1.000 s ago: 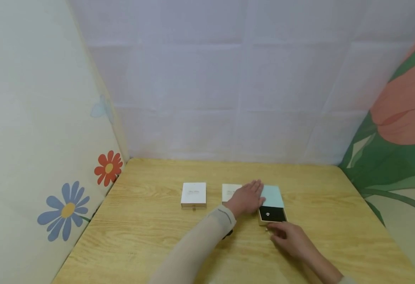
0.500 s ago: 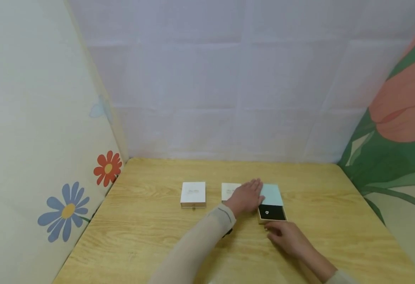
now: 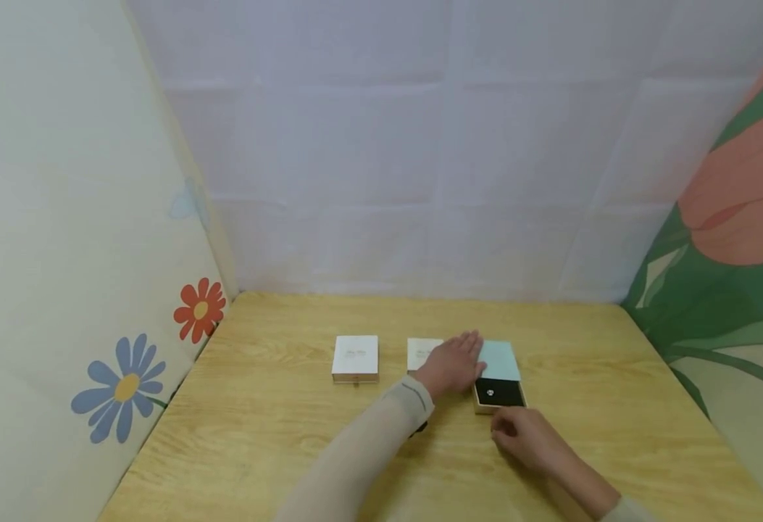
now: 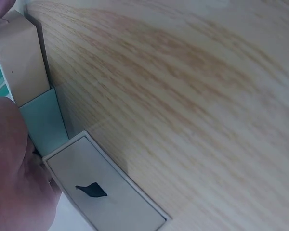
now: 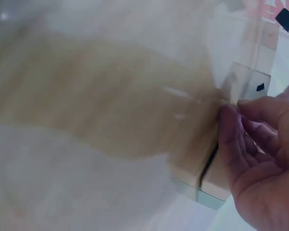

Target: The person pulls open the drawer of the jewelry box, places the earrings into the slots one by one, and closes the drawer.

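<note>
In the head view my left hand [image 3: 453,362] lies with straight fingers between a cream box [image 3: 422,351] and the pale blue sleeve [image 3: 500,360] of a jewellery box, its fingertips at the sleeve's left edge. The jewellery box's drawer [image 3: 514,394] is pulled out toward me. Black padding lines it and carries a small shiny stone [image 3: 490,392]. My right hand [image 3: 527,435] is at the drawer's front with curled fingers. Thumb and forefinger meet in the right wrist view and pinch a small, thin gold-coloured piece, mostly hidden; its exact kind is unclear.
A white box [image 3: 356,357] with a small front tab stands to the left on the wooden table [image 3: 251,435]. The cream box shows a black pull tab [image 4: 92,189] in the left wrist view. Cloths hang behind and on both sides.
The right thumb and forefinger have drawn closer together, and the gold-coloured piece seen between them earlier is hidden in the head view. The left hand and the drawer have stayed in place.
</note>
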Demonstrator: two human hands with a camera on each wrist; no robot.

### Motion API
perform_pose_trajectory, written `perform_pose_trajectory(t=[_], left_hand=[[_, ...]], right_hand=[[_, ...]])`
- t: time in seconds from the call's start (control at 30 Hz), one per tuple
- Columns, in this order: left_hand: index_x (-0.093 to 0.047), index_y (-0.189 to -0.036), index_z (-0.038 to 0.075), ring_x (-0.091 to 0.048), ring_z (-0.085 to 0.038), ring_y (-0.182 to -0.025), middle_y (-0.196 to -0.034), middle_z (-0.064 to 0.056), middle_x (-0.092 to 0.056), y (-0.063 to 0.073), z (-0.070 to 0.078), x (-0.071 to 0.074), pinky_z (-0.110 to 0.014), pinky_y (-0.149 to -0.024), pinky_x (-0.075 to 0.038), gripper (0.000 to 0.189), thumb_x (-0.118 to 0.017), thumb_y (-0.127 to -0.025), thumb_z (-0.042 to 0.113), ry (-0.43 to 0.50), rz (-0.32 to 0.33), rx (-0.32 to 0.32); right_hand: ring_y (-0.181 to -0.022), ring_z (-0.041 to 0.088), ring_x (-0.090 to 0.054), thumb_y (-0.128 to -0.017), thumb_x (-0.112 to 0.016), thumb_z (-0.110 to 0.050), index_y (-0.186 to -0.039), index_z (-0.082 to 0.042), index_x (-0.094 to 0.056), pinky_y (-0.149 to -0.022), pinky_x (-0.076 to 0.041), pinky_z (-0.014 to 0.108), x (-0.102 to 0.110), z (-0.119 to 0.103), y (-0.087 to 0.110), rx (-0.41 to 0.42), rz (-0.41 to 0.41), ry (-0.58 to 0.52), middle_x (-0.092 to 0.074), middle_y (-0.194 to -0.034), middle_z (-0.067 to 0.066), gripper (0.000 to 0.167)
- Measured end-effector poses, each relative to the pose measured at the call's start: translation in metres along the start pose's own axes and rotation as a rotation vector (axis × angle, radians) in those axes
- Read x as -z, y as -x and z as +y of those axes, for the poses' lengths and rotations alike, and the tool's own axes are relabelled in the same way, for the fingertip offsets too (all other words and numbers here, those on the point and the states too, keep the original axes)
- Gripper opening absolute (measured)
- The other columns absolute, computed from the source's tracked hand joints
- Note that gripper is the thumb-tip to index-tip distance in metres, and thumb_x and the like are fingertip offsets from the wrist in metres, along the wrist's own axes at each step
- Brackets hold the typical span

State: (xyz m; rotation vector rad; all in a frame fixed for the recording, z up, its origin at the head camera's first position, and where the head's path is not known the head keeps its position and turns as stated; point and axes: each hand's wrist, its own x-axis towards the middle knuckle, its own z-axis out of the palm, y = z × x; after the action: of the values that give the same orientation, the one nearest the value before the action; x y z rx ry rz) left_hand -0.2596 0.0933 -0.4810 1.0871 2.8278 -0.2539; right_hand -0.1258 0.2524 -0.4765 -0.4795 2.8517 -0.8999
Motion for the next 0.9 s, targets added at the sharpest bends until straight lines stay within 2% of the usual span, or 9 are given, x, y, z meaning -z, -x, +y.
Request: perform_pose_trajectory(t=[0.2,0.4,0.6,0.73,0.9], left_hand=[[-0.015,-0.164,0.013,-0.017,-0.017,-0.156,-0.170,-0.003,-0.015,0.001,-0.002,0.005,-0.028,-0.125,-0.019,0.064,-0.014,-0.111,0.048,-0.014,0.008,-0.013],[-0.015,-0.164,0.013,-0.015,-0.017,-0.156,-0.171,-0.003,-0.013,-0.001,-0.002,0.005,-0.027,-0.126,-0.018,0.063,-0.015,-0.111,0.048,-0.022,0.002,-0.020],[-0.013,-0.164,0.013,-0.013,-0.017,-0.156,-0.171,-0.002,-0.012,-0.003,-0.002,0.003,-0.028,-0.126,-0.018,0.064,-0.014,-0.110,0.048,0.003,-0.003,-0.008],[-0.013,-0.164,0.014,-0.012,-0.017,-0.156,-0.171,-0.002,-0.011,-0.003,-0.003,0.001,-0.028,-0.126,-0.017,0.064,-0.014,-0.110,0.049,0.018,-0.007,-0.008],[-0.012,-0.164,0.013,-0.012,-0.017,-0.156,-0.171,-0.002,-0.009,-0.003,-0.004,-0.001,-0.029,-0.126,-0.017,0.065,-0.013,-0.110,0.049,0.025,-0.002,-0.010]], right_hand=[[-0.070,0.000,-0.053,-0.083,-0.076,-0.008,-0.088,-0.014,-0.068,-0.062,-0.050,0.022,0.006,0.002,-0.003,0.009,-0.013,-0.060,-0.062,-0.078,-0.009,0.011],[-0.071,-0.001,-0.055,-0.084,-0.075,-0.005,-0.090,-0.014,-0.067,-0.062,-0.051,0.022,0.010,0.001,-0.003,0.030,0.034,-0.103,-0.063,-0.079,-0.009,0.013],[-0.078,0.001,-0.061,-0.088,-0.074,-0.008,-0.099,-0.010,-0.075,-0.069,-0.055,0.022,0.016,0.000,-0.002,0.009,0.036,-0.122,-0.071,-0.088,-0.006,0.011],[-0.081,0.004,-0.064,-0.088,-0.076,-0.011,-0.099,-0.013,-0.075,-0.072,-0.056,0.023,0.019,0.000,-0.002,-0.017,0.027,-0.120,-0.072,-0.092,-0.006,0.011],[-0.086,0.007,-0.065,-0.084,-0.079,-0.009,-0.096,-0.018,-0.074,-0.079,-0.056,0.025,0.020,0.000,-0.003,-0.043,0.069,-0.097,-0.072,-0.094,-0.009,0.016]])
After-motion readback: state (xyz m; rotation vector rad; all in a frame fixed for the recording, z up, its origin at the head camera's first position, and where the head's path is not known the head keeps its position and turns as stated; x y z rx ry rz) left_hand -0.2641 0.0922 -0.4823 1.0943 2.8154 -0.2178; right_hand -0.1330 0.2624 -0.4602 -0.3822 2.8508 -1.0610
